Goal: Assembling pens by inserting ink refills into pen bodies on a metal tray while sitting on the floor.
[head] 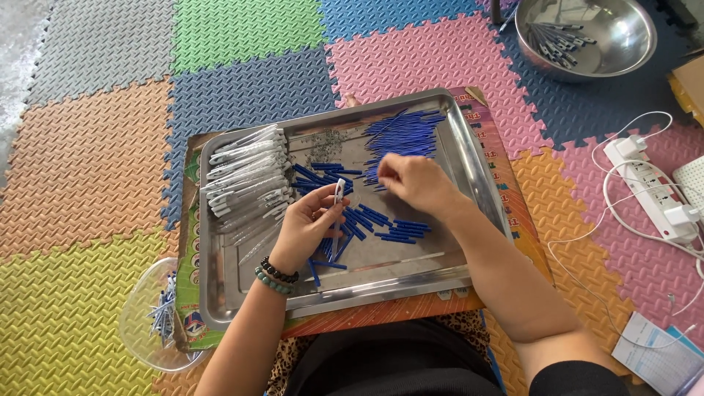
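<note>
Nearest the camera is the person's dark lap [396,363], the steel tray [242,286] lying just beyond it on a printed cardboard sheet [513,213]. Over the middle of the tray the left hand [308,227], beaded bracelets [277,277] on its wrist, pinches a clear pen barrel [338,196] upright between thumb and fingers. At about two o'clock from it the right hand [414,182] hangs with fingertips gathered narrow over the scattered blue pen caps [374,220]; whether it holds one I cannot tell. At nine o'clock in the tray is a stack of clear barrels [246,180], at one o'clock a bundle of blue refills [407,132]. Off the tray, at seven o'clock, a clear plastic bowl [143,330] holds small parts; at one o'clock a steel bowl [587,33] holds pens; at three o'clock lies a white power strip [649,187]. Coloured foam mats [88,169] cover the floor.
</note>
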